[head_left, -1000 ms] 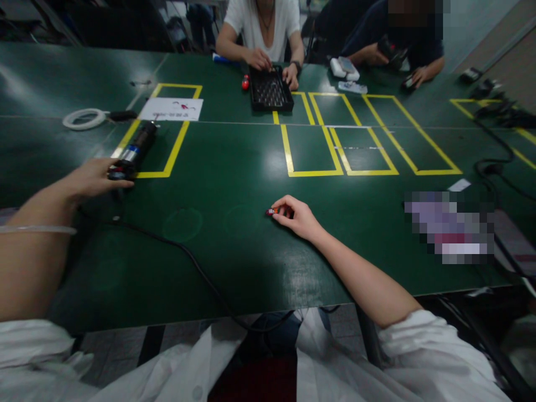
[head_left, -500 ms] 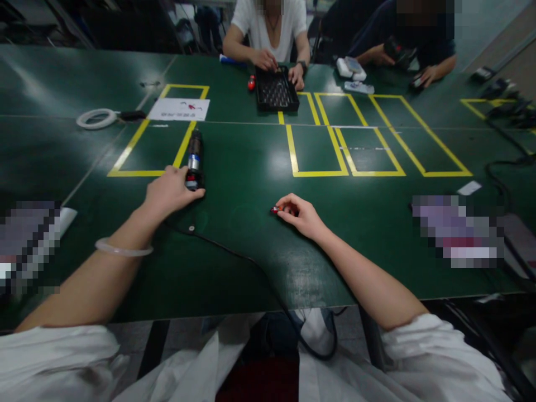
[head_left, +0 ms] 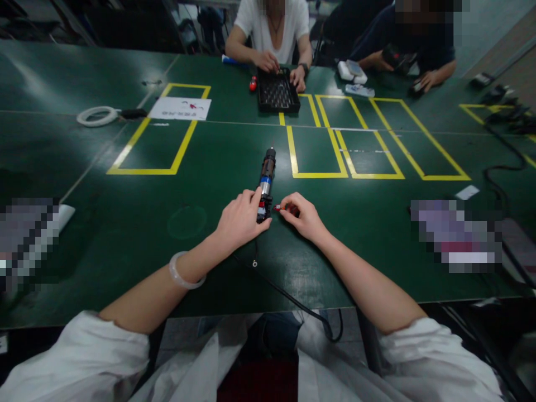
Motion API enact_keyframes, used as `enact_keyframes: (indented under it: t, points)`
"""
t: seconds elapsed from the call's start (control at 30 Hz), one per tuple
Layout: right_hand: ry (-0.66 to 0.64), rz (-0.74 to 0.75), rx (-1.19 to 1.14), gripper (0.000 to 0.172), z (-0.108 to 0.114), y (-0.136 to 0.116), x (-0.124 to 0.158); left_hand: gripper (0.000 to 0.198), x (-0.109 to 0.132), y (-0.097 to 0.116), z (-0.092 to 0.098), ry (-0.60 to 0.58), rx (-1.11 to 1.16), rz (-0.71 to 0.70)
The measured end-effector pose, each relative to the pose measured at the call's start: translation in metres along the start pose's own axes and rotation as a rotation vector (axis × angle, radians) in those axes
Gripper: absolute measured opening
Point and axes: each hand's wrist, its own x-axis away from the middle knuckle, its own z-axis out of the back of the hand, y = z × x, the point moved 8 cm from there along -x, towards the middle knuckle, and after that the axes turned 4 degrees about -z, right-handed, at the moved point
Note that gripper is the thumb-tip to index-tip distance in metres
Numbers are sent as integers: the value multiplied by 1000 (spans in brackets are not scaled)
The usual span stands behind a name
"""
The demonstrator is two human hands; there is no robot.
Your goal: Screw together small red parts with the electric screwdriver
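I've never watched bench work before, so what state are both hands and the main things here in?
Left hand: closed on the cylindrical tool's near end.
Right hand: fingers pinched.
Cylindrical tool: gripped, tip pointing away.
Small red piece: pinched, partly hidden.
Black cable: loose, sagging past the table edge.
White coil: wound up.
Paper sheet: flat, printed side up.
Black tray: open-topped.

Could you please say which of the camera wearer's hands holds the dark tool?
The left hand, with the pale bracelet, grips the dark tool; the right hand pinches a small red piece.
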Motion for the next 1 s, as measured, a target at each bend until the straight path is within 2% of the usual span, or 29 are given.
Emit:
enact_keyframes:
  t: [0.43, 0.67, 1.0]
  points:
    - [-68, 0, 112, 6, -13, 0, -2, 66, 2, 7, -3, 60, 22, -53]
    - [-43, 25, 67, 15, -9, -5, 0, 68, 4, 5, -3, 49, 54, -31]
    - [26, -68, -44, 14, -5, -6, 1, 72, -3, 2, -4, 42, 72, 52]
